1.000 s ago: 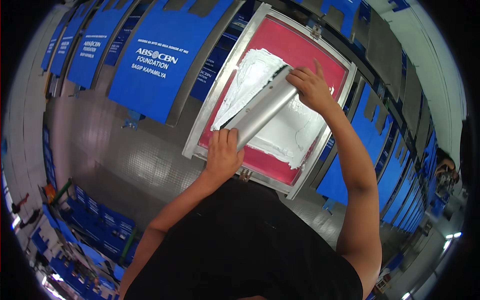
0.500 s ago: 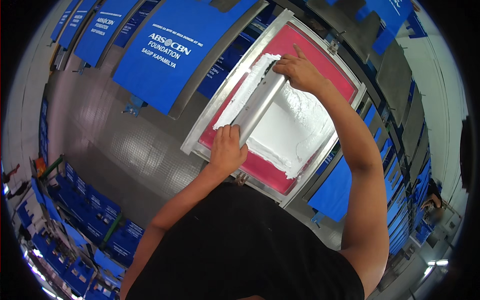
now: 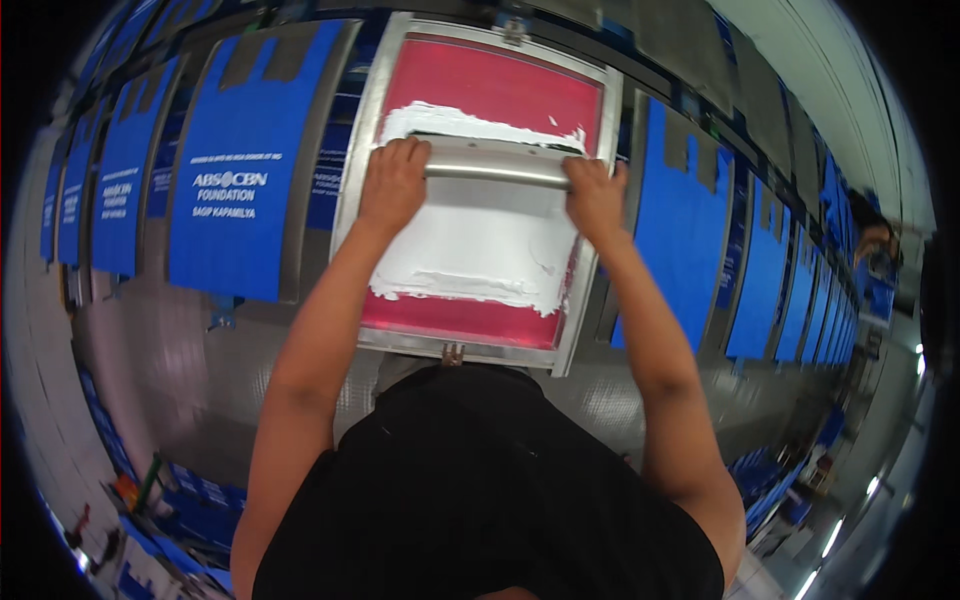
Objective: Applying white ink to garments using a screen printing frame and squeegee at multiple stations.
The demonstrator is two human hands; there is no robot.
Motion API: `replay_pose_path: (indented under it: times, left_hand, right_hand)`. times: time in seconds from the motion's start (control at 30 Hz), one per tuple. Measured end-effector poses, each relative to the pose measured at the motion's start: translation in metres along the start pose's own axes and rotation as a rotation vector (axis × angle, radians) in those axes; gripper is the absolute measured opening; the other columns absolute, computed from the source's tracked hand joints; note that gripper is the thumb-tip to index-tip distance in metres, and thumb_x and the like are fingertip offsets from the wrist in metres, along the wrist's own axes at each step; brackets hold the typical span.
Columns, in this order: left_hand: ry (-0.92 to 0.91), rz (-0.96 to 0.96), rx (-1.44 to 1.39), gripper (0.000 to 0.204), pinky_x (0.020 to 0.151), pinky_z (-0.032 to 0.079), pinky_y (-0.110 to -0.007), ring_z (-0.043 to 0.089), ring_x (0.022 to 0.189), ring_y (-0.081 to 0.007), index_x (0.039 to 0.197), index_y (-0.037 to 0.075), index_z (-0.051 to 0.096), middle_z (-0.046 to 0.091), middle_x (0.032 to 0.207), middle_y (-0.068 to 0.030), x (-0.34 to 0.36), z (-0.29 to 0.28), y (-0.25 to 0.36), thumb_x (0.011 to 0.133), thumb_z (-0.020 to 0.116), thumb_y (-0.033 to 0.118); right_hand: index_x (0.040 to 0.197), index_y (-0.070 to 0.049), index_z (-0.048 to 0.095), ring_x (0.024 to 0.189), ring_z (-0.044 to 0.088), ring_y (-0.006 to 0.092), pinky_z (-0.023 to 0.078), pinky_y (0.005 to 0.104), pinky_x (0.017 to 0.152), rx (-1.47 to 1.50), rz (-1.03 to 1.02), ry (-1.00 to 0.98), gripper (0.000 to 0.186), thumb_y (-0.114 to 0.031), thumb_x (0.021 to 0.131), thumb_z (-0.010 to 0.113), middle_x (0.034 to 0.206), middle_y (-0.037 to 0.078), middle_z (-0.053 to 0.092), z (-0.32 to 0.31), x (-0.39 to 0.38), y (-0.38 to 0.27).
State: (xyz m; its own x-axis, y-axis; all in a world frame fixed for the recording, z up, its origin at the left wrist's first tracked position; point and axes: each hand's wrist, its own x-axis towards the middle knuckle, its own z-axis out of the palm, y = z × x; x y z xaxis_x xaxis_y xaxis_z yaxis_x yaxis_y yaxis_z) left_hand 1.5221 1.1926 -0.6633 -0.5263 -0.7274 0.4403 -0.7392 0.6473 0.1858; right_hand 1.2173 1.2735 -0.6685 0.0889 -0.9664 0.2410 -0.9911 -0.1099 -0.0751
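Observation:
A metal squeegee lies crosswise on a screen-printing frame with pale metal rails. My left hand is closed on its left end, and my right hand grips the right end with one finger raised. Thick white ink makes a ragged band just beyond the squeegee. Nearer to me, white ink coats the mesh, with a raised ridge at its near edge. Red mesh shows at the far and near ends. The squeegee's blade is mostly hidden.
Printed blue fabric pieces lie on boards to the left, with more blue pieces at right. A clamp sits at the frame's near end and another clamp at its far end. A person is far right.
The view has turned, so the frame now stands nearly upright in it. The squeegee has swung from along the frame's left side to crosswise. Both hands have stayed on it.

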Motion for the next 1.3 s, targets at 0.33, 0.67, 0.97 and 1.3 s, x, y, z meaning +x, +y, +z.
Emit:
replay_pose_path:
  times: [0.33,0.67,0.97,1.3]
  left_hand:
    - [-0.316,0.017,-0.028,0.036,0.081,0.04,-0.041,0.055,0.096,-0.0274,0.099,0.008,0.062,0.059,0.096,-0.0086,-0.087,-0.059,0.034,0.064,0.069,0.007]
    - [-0.421,-0.017,-0.171,0.033,0.082,0.044,-0.041,0.055,0.09,-0.0282,0.092,0.005,0.062,0.059,0.092,-0.0099,-0.142,-0.102,0.056,0.06,0.07,0.006]
    - [-0.412,-0.029,-0.112,0.037,0.079,0.046,-0.043,0.057,0.085,-0.0308,0.089,0.004,0.062,0.062,0.087,-0.0097,-0.169,-0.092,0.061,0.054,0.07,0.002]
    - [-0.41,-0.056,0.02,0.023,0.07,0.051,-0.045,0.064,0.075,-0.0358,0.083,0.007,0.07,0.065,0.074,-0.0183,0.04,-0.008,-0.017,0.067,0.076,0.022]
  right_hand:
    - [0.105,-0.01,0.057,0.099,0.054,0.0274,0.035,0.0557,0.095,0.192,0.097,-0.094,0.039,-0.003,0.067,0.063,0.096,0.008,0.058,-0.022,-0.117,-0.062]
    - [0.101,-0.009,0.062,0.093,0.059,0.0269,0.035,0.0516,0.098,0.273,0.178,-0.295,0.038,-0.001,0.064,0.062,0.09,0.008,0.063,-0.061,-0.167,-0.111]
    - [0.097,-0.013,0.067,0.094,0.062,0.0237,0.025,0.0627,0.108,0.268,0.211,-0.275,0.037,-0.002,0.061,0.063,0.092,0.004,0.068,-0.037,-0.189,-0.118]
    - [0.102,-0.018,0.069,0.095,0.065,0.0264,0.026,0.0732,0.1,0.114,0.265,-0.4,0.034,-0.011,0.069,0.066,0.092,0.007,0.07,0.002,0.016,-0.017]
